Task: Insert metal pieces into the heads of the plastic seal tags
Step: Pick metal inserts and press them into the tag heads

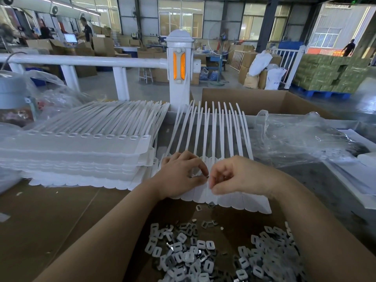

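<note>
Both hands work over a joined strip of white plastic seal tags [221, 198] that lies flat on the brown cardboard work surface [61, 216], its thin tails fanning away toward the far edge. The left hand [179, 176] rests on the strip's heads with fingers curled, thumb and forefinger pinching a small dark metal piece [207, 176] right at the fingertips. The right hand [234, 176] meets it from the other side, its fingers also curled, thumb and forefinger closed together just beside that same piece; whether they actually grip it or only touch it cannot be told. The piece sits between the two sets of fingertips, directly above the tag heads near the middle of the strip.

Nearer the person, a loose pile of metal pieces [213, 255] spreads across the cardboard, with a few strays lying just below the strip's scalloped edge. To the left, a tall stack of tag strips [81, 151] sits beside the working strip. Crumpled clear plastic bags [295, 139] lie to the right.
</note>
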